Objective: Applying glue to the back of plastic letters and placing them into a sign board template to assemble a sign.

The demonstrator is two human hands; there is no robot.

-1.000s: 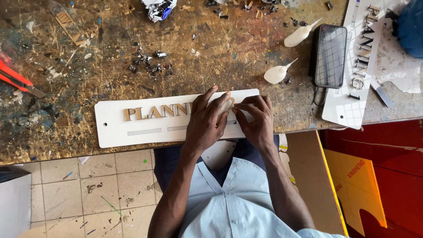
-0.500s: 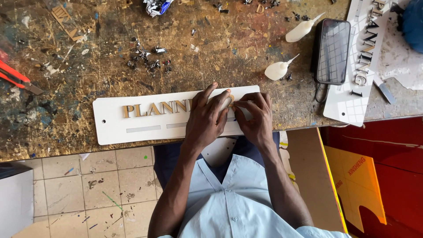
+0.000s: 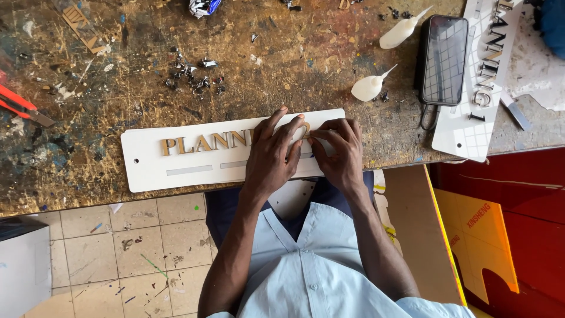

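White sign plate (image 3: 194, 162) with gold letters (image 3: 203, 143), flat at workbench (image 3: 118, 88) front edge. Left hand (image 3: 272, 156) and right hand (image 3: 338, 154) press fingertips on one letter, gripping nothing. Risk: uneven pressure could likely skew that letter.

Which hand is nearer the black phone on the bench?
Right. The right hand presses the white sign plate just left of and below the phone; the left hand lies beyond it, further from the phone.

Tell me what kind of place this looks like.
Probably a sign-making workshop: a scarred, paint-stained workbench, a white sign plate with gold letters under both hands, and small glue bottles nearby.
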